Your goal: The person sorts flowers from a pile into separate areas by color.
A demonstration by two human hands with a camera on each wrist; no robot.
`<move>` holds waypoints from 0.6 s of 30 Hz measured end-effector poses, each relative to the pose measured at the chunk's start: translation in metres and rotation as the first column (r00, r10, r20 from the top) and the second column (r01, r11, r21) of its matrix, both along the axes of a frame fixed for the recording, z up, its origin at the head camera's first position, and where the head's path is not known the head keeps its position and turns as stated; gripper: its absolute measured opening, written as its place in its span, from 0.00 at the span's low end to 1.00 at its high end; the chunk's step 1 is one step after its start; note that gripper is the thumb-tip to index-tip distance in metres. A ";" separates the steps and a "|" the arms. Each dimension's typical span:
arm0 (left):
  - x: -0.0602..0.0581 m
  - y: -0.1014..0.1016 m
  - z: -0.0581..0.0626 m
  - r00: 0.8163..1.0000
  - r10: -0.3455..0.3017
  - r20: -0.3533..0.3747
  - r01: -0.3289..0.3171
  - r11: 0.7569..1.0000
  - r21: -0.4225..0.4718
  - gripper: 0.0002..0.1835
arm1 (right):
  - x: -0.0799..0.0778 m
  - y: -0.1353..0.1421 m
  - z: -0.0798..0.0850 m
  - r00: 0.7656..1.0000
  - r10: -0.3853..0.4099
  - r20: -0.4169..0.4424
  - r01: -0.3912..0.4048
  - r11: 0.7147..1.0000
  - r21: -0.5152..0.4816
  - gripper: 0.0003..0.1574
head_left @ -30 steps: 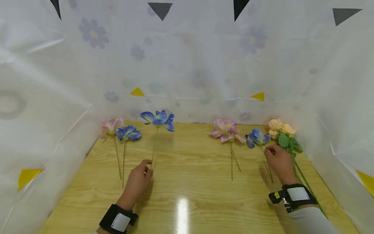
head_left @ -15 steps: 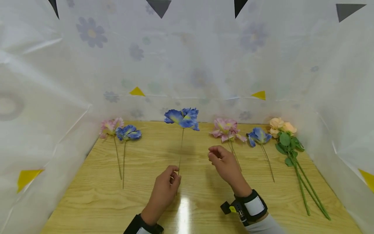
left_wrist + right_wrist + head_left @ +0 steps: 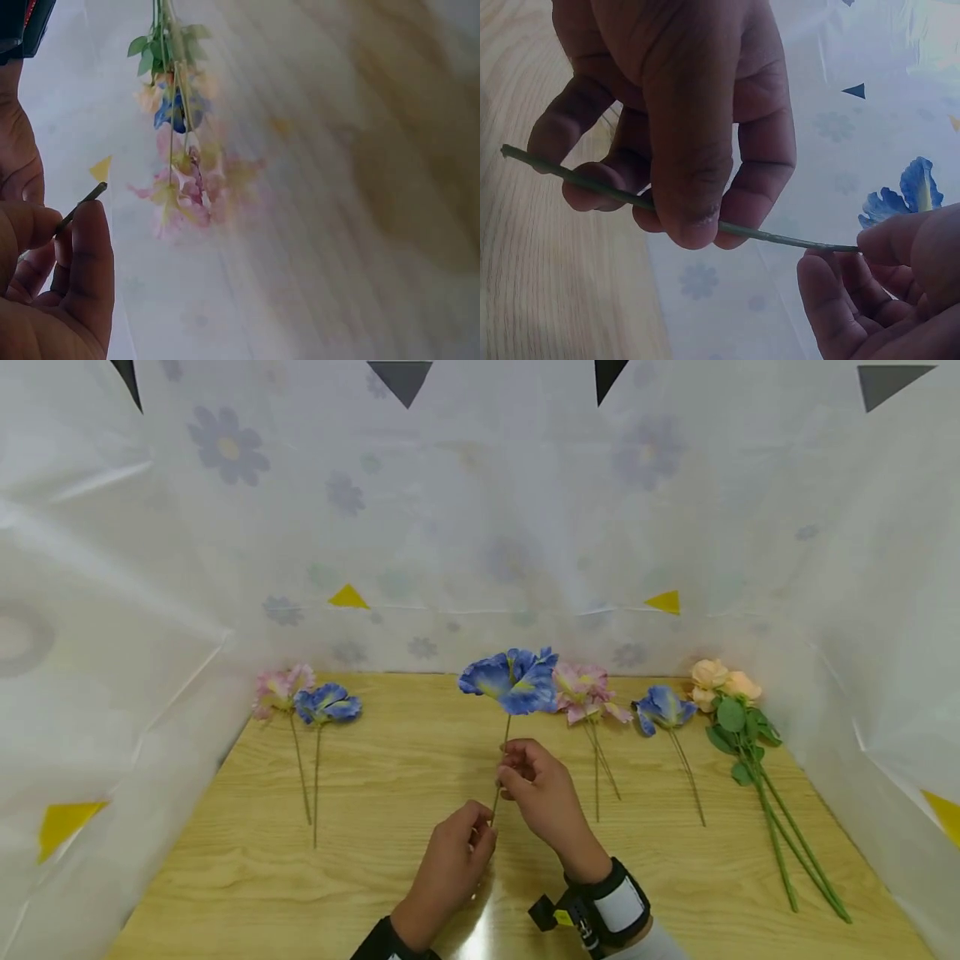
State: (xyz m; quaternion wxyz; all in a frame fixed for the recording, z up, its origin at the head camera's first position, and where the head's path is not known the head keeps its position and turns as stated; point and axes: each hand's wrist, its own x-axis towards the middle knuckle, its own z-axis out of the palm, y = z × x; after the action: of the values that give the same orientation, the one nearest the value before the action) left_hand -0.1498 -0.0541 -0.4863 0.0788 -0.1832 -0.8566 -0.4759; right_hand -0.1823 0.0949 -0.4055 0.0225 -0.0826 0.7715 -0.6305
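A blue artificial flower [image 3: 512,681] with yellow streaks stands upright over the middle of the table, its thin green stem [image 3: 577,178] held by both hands. Low on the stem, the left hand [image 3: 453,860] pinches it between thumb and fingers; the cut lower end pokes out past the fingers in both wrist views. Higher up, nearer the bloom, the right hand [image 3: 543,793] pinches the same stem [image 3: 506,731]. In the right wrist view the right hand [image 3: 907,285] is at the lower right, with the left hand [image 3: 690,105] large above.
On the wooden table [image 3: 247,877] lie a pink flower [image 3: 277,693] and a blue one [image 3: 327,703] at left. At right are pink flowers [image 3: 585,697], another blue flower [image 3: 664,708] and peach roses [image 3: 708,675] with long stems. White sheeting [image 3: 450,527] surrounds the table.
The left hand has carried the blue flower rightward to the middle. The right hand has come left from beside the right-hand blue flower and now pinches the held stem.
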 end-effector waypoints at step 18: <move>-0.004 -0.023 -0.003 0.996 0.077 0.047 -0.072 0.993 -0.091 0.18 | -0.043 0.086 -0.033 0.957 -0.277 -0.084 0.287 0.946 0.150 0.18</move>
State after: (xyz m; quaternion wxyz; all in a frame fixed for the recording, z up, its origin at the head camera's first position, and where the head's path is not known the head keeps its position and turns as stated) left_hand -0.1535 -0.0772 -0.4894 0.0665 -0.1423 -0.8848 -0.4386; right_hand -0.2256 0.1806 -0.4383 -0.0850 0.0112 0.8239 -0.5603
